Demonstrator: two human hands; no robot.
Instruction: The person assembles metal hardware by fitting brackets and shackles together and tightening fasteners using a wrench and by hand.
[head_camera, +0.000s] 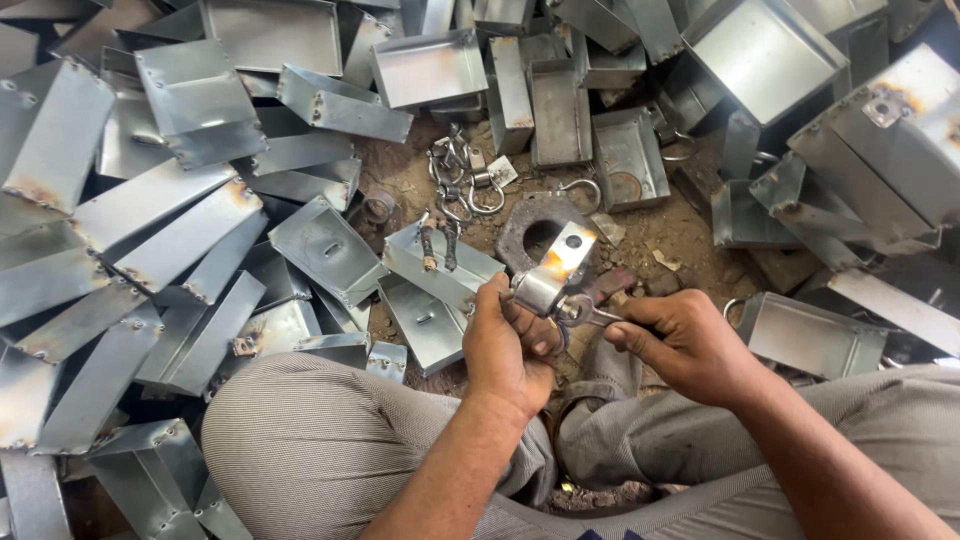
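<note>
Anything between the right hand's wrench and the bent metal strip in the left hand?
Nothing visible. The left hand holds the metal strip; the right hand has the wrench already at its lower end.

A single head-worn camera looks steeply down from close above the left hand (505, 350) and right hand (685, 345), over the person's bent knees; beyond the hands lies ground crowded with sheet-metal boxes (200, 100).

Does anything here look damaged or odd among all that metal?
Yes: the small bent grey metal bracket held in the left hand has an orange-brown scorched or rusty patch. Several shiny rectangular sheet-metal boxes show similar spots and lie jumbled on the dirt floor.
</note>
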